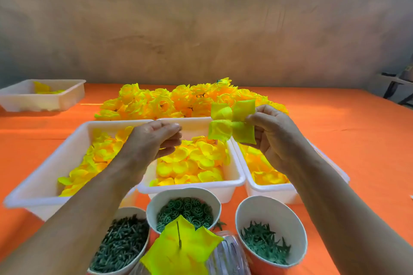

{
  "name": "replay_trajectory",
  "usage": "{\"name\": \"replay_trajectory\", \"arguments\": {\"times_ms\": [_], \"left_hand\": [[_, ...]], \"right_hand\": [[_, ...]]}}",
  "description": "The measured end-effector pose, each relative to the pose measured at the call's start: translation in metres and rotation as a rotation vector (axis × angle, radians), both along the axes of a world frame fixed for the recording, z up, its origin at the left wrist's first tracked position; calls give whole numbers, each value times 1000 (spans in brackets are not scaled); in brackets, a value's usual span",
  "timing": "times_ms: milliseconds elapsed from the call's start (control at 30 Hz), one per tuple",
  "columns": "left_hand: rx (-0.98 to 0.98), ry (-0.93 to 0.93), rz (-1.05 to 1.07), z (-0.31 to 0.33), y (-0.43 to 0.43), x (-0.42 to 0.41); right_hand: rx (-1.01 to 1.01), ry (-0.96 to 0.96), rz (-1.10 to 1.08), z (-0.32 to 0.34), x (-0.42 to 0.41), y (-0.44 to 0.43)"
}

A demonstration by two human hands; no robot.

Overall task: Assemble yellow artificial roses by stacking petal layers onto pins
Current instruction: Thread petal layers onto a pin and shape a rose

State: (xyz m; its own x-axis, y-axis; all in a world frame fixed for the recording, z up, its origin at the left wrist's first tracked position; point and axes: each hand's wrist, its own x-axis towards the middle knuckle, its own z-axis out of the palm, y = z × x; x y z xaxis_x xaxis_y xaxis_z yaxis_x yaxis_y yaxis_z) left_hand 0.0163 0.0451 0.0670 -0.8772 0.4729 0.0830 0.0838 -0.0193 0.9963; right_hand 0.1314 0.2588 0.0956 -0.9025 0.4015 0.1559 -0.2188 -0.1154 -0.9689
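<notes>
My right hand [271, 134] pinches a four-lobed yellow petal layer [232, 123] and holds it up above the trays. My left hand [154, 138] hovers to its left with fingertips pinched together; nothing visible sits in it. Near the bottom edge a green pin [179, 235] stands upright through a stack of yellow petal layers [178, 252]. Three white trays of loose yellow petals lie below my hands: left [73, 140], middle [192, 183], right [268, 192]. A heap of finished yellow roses [178, 100] lies behind them.
Three paper cups stand in front: dark green pins [121, 241], green ring pieces [185, 210], green star calyxes [266, 241]. A clear ribbed holder [228, 254] sits by the pin. Another white tray [42, 94] is far left on the orange tablecloth [346, 140].
</notes>
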Motion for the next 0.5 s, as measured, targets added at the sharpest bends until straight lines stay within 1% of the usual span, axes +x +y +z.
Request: {"name": "replay_trajectory", "arguments": {"times_ms": [67,167,333,400,500], "left_hand": [[43,-47,-71,16,-8,12],[37,-85,-147,30,-20,30],[39,-52,-269,34,-37,57],[38,-23,-273,33,-43,65],[67,1,-224,30,-49,75]], "right_hand": [[11,16,58,2,7,-21],[20,36,90,6,18,-53],[63,73,135,8,35,-84],[89,75,156,6,40,-91],[101,64,169,4,46,-101]]}}
